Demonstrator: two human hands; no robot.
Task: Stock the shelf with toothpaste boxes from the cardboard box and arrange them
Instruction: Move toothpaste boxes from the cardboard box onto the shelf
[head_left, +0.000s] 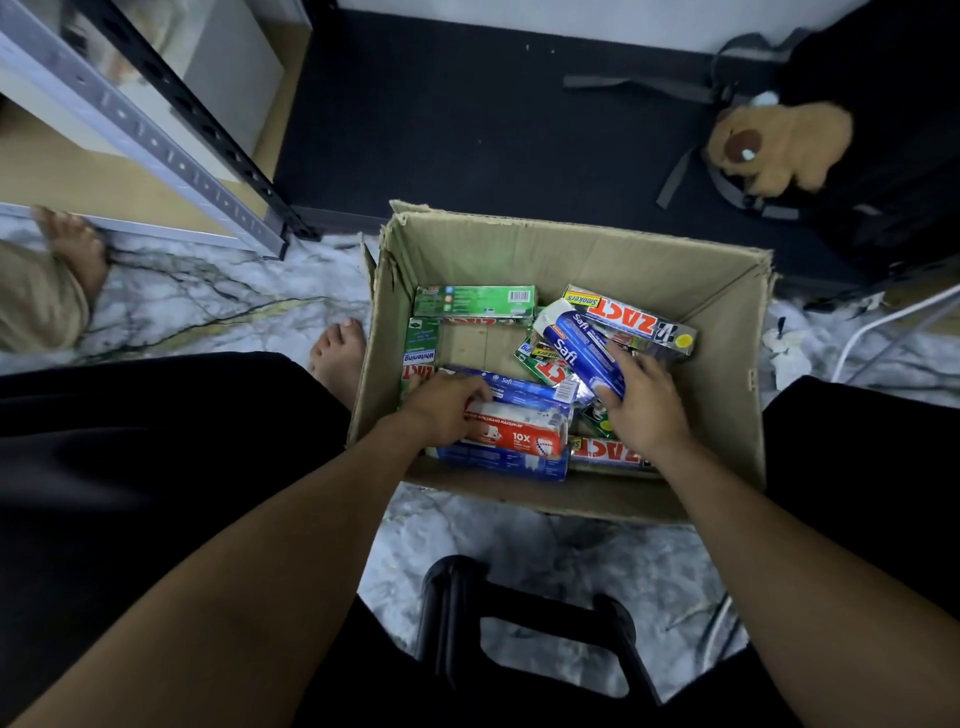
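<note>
Toothpaste boxes (519, 395) lie jumbled in the bottom of the open cardboard box (571, 236), which sits on the marble-patterned floor (208, 301) right in front of me, between my knees. Both arms are down inside it. My left grip (447, 410) is on the near left side of the pile, fingers curled over the left end of a red and white box (519, 441) that lies flat on top of a dark blue one. My right grip (647, 408) is wrapped round a blue box (584, 351), thumb across its face, the box tilted so its far end points up and to the left, above the others. Just beyond it, against the far right, a silver box (631, 322) lies slanted. A green box (475, 301) lies flat along the far side, and another green one (421, 353) leans at the left wall. A patch of bare cardboard shows in the middle.

The shelf (156, 140) stands far left, its perforated metal upright slanting down to the floor, well apart from the cardboard box. My bare foot (340, 353) is just beside the cardboard box's left wall. Another person's foot (72, 244) shows at the shelf's base. A black stool (519, 623) sits near me. Far right, a brown plush toy (779, 145) rests against a dark bag (883, 171).
</note>
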